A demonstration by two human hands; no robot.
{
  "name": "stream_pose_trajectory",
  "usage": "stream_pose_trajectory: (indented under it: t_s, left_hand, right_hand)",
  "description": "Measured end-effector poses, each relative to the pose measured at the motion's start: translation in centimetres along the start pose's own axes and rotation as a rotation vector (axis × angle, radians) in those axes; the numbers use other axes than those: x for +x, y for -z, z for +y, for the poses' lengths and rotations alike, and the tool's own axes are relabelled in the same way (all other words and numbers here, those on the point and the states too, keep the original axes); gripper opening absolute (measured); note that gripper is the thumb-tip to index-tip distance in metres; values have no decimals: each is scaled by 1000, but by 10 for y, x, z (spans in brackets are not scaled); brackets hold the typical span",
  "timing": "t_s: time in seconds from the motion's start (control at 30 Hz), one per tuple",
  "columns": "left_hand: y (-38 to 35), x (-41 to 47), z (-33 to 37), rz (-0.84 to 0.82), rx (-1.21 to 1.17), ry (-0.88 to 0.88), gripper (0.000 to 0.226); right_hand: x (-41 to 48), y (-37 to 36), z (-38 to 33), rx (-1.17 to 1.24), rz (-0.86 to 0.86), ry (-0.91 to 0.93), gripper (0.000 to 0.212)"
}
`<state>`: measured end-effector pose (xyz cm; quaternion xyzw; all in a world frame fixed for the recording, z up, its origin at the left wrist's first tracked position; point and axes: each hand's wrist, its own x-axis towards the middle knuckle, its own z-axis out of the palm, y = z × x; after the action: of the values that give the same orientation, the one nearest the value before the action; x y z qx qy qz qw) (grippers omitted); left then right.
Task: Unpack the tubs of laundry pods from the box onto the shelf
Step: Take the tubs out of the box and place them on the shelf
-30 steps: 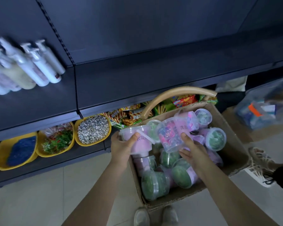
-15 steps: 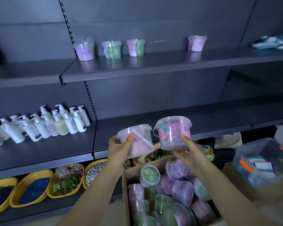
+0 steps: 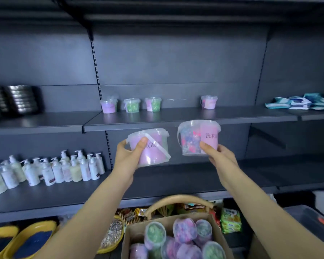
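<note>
Gripped in the left hand [image 3: 128, 156], thumb across its front, a pink tub [image 3: 153, 146] hung at nine o'clock of a second tub [image 3: 192, 139], which the right hand [image 3: 220, 156] clasped. Both were near the shelf [image 3: 176, 116] edge; four tubs [image 3: 131, 105] stood at twelve o'clock. The box [image 3: 131, 234] at six o'clock held more tubs [image 3: 184, 230].

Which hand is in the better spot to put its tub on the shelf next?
Probably the right hand. Its colourful tub is up by the shelf edge, right under the gap between the shelved tubs. The left hand holds its pink tub lower.
</note>
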<state>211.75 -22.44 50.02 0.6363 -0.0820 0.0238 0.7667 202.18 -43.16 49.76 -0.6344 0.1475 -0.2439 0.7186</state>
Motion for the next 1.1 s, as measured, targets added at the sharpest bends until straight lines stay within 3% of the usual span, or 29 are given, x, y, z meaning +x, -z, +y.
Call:
stream_pose_trajectory:
  t_s: [0.17,0.5,0.73,0.83,1.1]
  left_hand:
    - [-29,7,30,5,21,-105,57]
    - [-108,115,22,1,28,-198,52]
    - [-158,226,8,-49,132,-181,98]
    - [-186,275,-1,-26,156,-197,86]
    - [-250,366,-30,18,225,-224,87]
  right_hand:
    - [26,12,-30,-11,24,72,24]
    - [150,24,-46,-111,34,156,45]
    - [259,18,-54,-167,28,222,36]
    - [306,19,-50,-167,45,253,35]
    - [409,23,-30,-155,60,251,45]
